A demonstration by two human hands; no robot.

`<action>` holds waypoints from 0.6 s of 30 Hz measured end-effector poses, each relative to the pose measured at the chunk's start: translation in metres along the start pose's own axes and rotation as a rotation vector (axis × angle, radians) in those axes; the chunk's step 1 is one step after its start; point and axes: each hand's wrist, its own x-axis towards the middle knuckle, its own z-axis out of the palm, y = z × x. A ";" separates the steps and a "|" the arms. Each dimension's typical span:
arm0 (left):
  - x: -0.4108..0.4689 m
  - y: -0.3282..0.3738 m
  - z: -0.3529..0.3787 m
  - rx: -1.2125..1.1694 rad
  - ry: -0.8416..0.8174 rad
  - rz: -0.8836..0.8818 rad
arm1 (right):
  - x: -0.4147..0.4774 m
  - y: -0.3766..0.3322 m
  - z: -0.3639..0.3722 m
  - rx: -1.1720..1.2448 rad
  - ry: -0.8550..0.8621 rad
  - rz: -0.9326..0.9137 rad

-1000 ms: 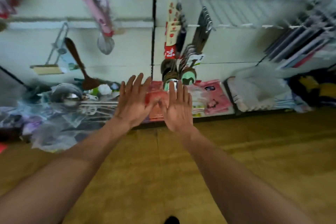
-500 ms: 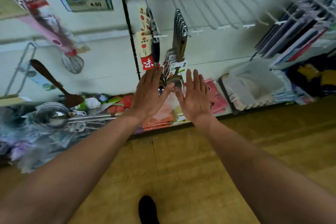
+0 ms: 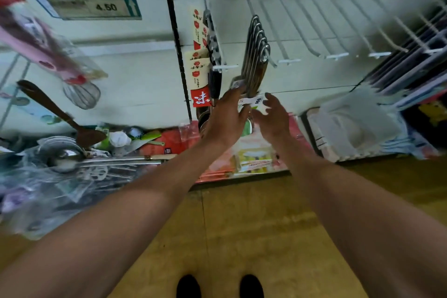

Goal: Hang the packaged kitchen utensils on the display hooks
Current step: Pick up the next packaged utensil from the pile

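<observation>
Several steel ladles (image 3: 256, 55) hang in a row on one white display hook, with a white tag (image 3: 251, 100) at their lower part. To their left, black-handled utensils with cream and red cards (image 3: 200, 72) hang on another hook. My left hand (image 3: 227, 116) reaches up to the bottom of the ladles, fingers against them. My right hand (image 3: 273, 118) is just right of it, fingers relaxed and spread below the tag, holding nothing that I can see. Several empty white hooks (image 3: 314, 38) run to the right.
A low shelf holds a heap of bagged ladles and skimmers (image 3: 72, 164) at the left, red packages (image 3: 244, 157) in the middle and white plastic trays (image 3: 350, 128) at the right. A whisk (image 3: 82, 94) and a wooden spatula (image 3: 60, 113) hang at the left. The floor (image 3: 242, 225) is yellow.
Both hands have risen from over the red packages on the shelf up to the hanging ladles. The view has tilted upward and closer to the hooks.
</observation>
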 end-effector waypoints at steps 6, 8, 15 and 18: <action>0.040 0.013 0.017 -0.223 0.136 -0.133 | 0.041 0.003 -0.005 -0.281 -0.111 -0.040; 0.045 0.013 0.021 -0.228 0.134 -0.191 | 0.038 0.010 0.000 -0.295 -0.155 -0.066; 0.044 0.019 0.024 -0.217 0.078 -0.253 | 0.031 0.028 0.010 -0.228 -0.209 -0.096; 0.039 0.024 0.024 -0.256 0.079 -0.235 | 0.028 0.040 0.004 -0.174 -0.239 -0.129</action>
